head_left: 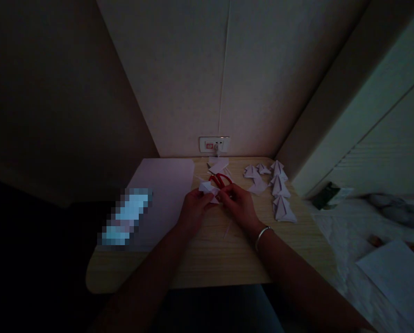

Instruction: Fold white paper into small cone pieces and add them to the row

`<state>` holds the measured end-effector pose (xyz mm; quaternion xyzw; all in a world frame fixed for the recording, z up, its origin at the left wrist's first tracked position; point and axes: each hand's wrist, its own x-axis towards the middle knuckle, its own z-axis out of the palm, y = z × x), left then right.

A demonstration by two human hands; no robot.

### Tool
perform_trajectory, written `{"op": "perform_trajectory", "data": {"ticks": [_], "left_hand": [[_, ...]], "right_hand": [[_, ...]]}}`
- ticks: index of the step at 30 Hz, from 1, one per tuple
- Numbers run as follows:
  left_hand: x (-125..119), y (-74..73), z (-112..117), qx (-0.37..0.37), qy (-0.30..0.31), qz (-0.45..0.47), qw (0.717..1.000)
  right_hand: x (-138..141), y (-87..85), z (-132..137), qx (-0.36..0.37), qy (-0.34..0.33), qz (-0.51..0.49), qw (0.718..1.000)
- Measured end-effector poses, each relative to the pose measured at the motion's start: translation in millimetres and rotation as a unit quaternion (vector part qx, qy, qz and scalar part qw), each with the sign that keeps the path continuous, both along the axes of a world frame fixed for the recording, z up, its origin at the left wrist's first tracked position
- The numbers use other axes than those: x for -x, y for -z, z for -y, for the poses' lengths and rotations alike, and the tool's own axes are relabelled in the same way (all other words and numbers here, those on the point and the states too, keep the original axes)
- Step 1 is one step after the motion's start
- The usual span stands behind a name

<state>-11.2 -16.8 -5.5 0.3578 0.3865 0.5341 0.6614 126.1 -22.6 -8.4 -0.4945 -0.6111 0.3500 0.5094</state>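
Dim light is falling on a pale wall [179,92], where a socket [207,145] is sitting beyond the fingers, and on a wood-grained surface [193,273] that is bearing the work. I am standing by and recording as follows.

Item under work: a small folded paper [205,186], lying between the two sets of fingers and being held above the surface. The left hand [192,208] is pinching it narrowly, thumb on the near side. The right hand [240,201], its wrist wearing a bracelet [261,237], is closing its fingers narrowly on the paper's right-hand edge; which flap they are gripping, I cannot tell.

Just beyond the fingers, red-handled scissors [223,179] are lying beside paper scraps [219,165]. Right of the right fingers, pleated paper pieces [279,187] are standing in a row, with smaller ones near them. Left of the left fingers, a white sheet [170,185] is lying flat, with a bright, blurred object [128,215] resting over it.

Finding: by my judgement, a folding or creasing step is being carried out, with the scissors lying unused. The next move, I am judging, is calling for steady left fingers and small, exact pressure from the right, since careless pinching could be spoiling the crease.
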Motion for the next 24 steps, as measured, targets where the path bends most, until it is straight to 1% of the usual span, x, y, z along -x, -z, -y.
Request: {"op": "perform_trajectory", "data": {"ticks": [3,6,9,11,16,20,24], "left_hand": [[-0.4,1.1,-0.6,-0.012,-0.009,-0.032,0.999],[0.4,1.7,-1.0,-0.03,-0.019,-0.067,0.997],[1.9,1.7,-1.7,-0.057,-0.03,-0.108,0.992],[2.8,1.9,-2.7,-0.064,-0.026,-0.127,0.989],[2.4,3.9,-5.2,-0.055,-0.023,-0.124,0.99],[1.6,4.9,-5.2,-0.066,-0.036,-0.126,0.989],[1.6,3.6,-4.7,-0.061,-0.036,-0.135,0.988]], "right_hand": [[0.9,0.1,-0.5,0.035,-0.001,-0.03,0.999],[1.9,-0.9,0.3,0.05,-0.004,-0.045,0.998],[3.0,-1.0,0.9,0.033,0.0,-0.03,0.999],[3.9,-0.3,0.9,0.016,0.011,-0.012,1.0],[5.7,2.7,0.5,-0.001,0.022,-0.008,1.0],[7.0,5.1,0.2,0.009,0.011,-0.027,1.0],[8.1,5.8,0.3,0.022,0.013,-0.034,0.999]]}}
